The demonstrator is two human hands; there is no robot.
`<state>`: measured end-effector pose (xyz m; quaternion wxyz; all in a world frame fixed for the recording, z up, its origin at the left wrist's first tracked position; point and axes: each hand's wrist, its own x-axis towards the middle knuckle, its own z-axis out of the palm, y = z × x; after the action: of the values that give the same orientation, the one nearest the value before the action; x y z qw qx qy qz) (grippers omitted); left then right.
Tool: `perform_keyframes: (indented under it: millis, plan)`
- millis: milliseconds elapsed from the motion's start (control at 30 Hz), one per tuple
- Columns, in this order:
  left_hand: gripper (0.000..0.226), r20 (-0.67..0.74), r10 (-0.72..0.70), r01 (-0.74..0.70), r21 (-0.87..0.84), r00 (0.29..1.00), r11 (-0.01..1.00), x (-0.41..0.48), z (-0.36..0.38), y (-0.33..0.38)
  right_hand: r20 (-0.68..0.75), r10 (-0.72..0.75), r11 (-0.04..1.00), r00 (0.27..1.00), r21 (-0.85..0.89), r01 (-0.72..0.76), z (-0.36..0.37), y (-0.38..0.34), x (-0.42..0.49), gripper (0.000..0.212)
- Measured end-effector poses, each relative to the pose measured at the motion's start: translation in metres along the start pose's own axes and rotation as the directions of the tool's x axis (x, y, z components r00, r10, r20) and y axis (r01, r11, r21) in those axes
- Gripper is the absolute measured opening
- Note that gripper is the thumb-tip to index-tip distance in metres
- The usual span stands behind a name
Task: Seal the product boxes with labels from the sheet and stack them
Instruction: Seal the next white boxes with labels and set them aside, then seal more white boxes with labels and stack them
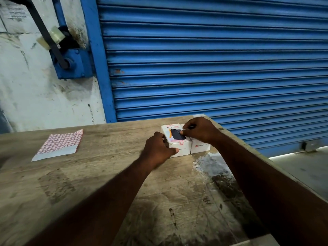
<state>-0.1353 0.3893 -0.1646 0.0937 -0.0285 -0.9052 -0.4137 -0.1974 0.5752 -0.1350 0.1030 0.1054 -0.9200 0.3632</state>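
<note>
– Boxes first: where do they sit?
– Toward the far right edge of the worn wooden table point(106, 174), side by side and touching. The white cardboard box printed HALLEY point(175, 139) is on the left. The second white cardboard box point(200, 148), with a red logo on its front, is on the right.
– And the left hand?
– The left hand point(158, 150) grips the HALLEY box from its left side. The fingers wrap round that end and the thumb point(175, 150) lies flat on the front face.
– The right one?
– The right hand point(198, 130) is curled over the tops where the two boxes meet, and its thumb tip point(184, 133) presses on the HALLEY box's lid. I cannot tell whether those curled fingers hold anything.
– Any seals on?
– A small red-bordered label point(181, 142) folds over the near top edge of the HALLEY box, and another shows at its far edge.
– The sheet?
– The white sheet of red-bordered labels point(59, 144) lies flat on the table, well apart to the left, untouched.
– Behind it all?
– A blue corrugated roller shutter point(213, 59), closed, and a stained white wall point(35, 95) to its left.
</note>
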Motion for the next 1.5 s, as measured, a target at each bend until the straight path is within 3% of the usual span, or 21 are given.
perform_keyframes:
  millis: [633, 800, 933, 1100, 1500]
  plan:
    - [0.068, 0.029, -0.011, 0.010, 0.007, 1.000, 1.000, 0.012, 0.013, 0.005, -0.083, 0.020, 0.992, 0.996, -0.120, -0.030, -0.007, 0.004, -0.001, 0.042]
    - [0.074, 0.025, 0.002, -0.003, 0.056, 1.000, 0.998, 0.008, 0.002, 0.006, -0.122, 0.018, 0.988, 0.992, -0.153, -0.036, -0.008, -0.007, -0.009, 0.034]
    - [0.076, 0.018, 0.040, -0.042, 0.092, 0.999, 0.995, -0.004, -0.021, 0.000, -0.131, -0.080, 0.991, 0.988, -0.121, 0.065, 0.002, -0.031, -0.021, 0.026]
    - [0.063, -0.037, 0.097, -0.092, 0.123, 0.995, 0.988, -0.038, -0.068, -0.033, -0.080, -0.252, 0.966, 0.964, -0.076, 0.246, 0.044, -0.079, -0.042, 0.021]
    - [0.057, -0.186, -0.021, 0.054, 0.174, 0.982, 0.983, -0.131, -0.204, -0.121, 0.179, -0.370, 0.921, 0.912, 0.200, 0.334, 0.181, -0.208, -0.088, 0.019]
